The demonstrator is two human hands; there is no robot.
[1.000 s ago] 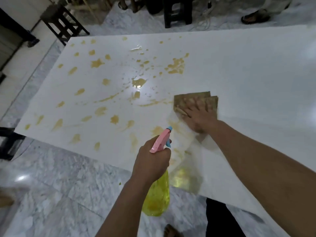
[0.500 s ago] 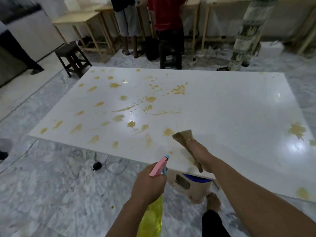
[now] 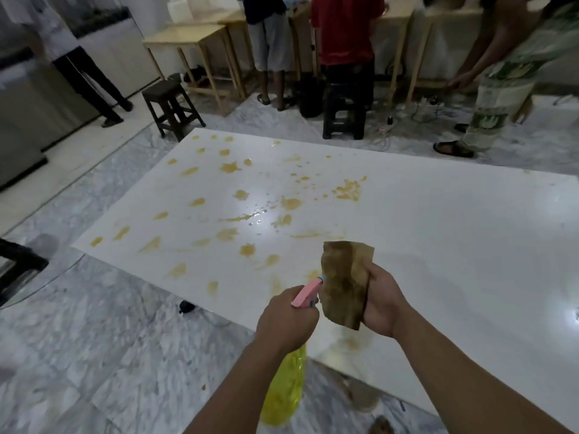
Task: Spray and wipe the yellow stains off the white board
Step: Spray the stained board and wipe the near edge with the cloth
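White board, yellow-stained left half

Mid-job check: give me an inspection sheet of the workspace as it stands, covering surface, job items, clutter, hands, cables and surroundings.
Surface: white board lies flat; yellow stains cover its left and middle parts, with wet droplets near the glare spot; the right part looks mostly clean.
Job's things: spray bottle with yellow liquid and a pink trigger head; brown stained cloth, lifted off the board.
Clutter: nothing seen on the board.
Hands: left hand grips the spray bottle; right hand holds the cloth upright, the nozzle close beside it.
Cables: tangled cords on the floor beyond the far edge.
Surroundings: marble floor, dark stool, wooden tables, several people standing.
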